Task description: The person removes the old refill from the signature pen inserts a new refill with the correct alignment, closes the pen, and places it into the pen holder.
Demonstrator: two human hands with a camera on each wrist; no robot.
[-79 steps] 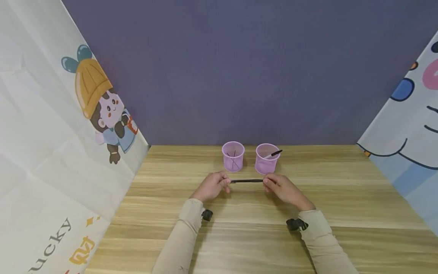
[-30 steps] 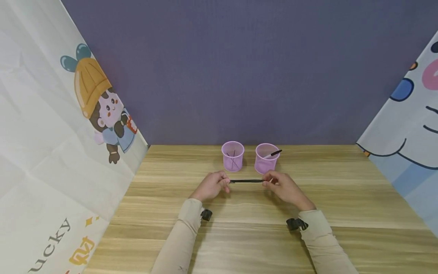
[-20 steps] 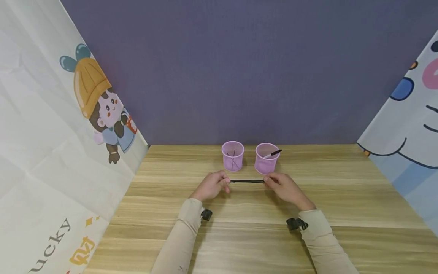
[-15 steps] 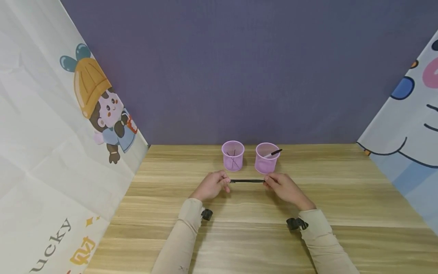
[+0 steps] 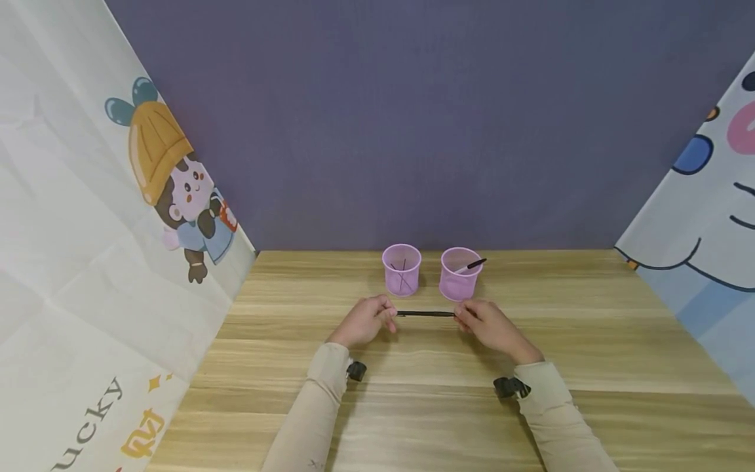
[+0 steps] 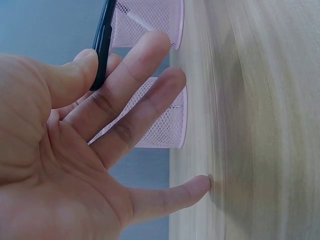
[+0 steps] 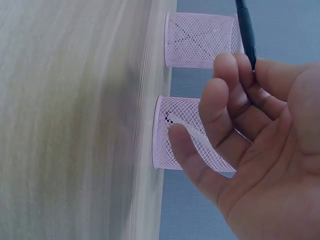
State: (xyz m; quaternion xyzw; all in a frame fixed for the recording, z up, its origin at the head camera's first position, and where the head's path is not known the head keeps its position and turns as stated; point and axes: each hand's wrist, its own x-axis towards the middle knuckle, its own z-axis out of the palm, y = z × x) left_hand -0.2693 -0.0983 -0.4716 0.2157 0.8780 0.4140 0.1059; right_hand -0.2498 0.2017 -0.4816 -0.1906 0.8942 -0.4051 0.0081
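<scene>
Well to the left of the right cup (image 5: 457, 290) and on its near side, the left hand (image 5: 364, 321) pinches one end of a black pen (image 5: 425, 313) between thumb and forefinger. Its other fingers (image 6: 170, 197) are spread apart, the little one's tip seeming to reach the wooden surface (image 5: 413, 419). To the left of the right cup, with a gap between, stands the left cup (image 5: 413, 286), also pinkish mesh, thin dark sticks crossed inside.

The pen lies on the near side of the right cup, clear of the surface. Its long axis runs side to side, nearly level, roughly along the line of the cups, so it points from one hand to the other rather than toward either opening. It is slim and straight, with what looks like a clip at the left end and a taper at the right.

The right hand (image 5: 488, 324), nearer of the two to the right cup and just on its near side, has thumb and forefinger together on the tapered end, the other fingers (image 7: 190, 154) loosely bent. A black-capped marker (image 5: 476, 263) leans over the right cup's right rim.
</scene>
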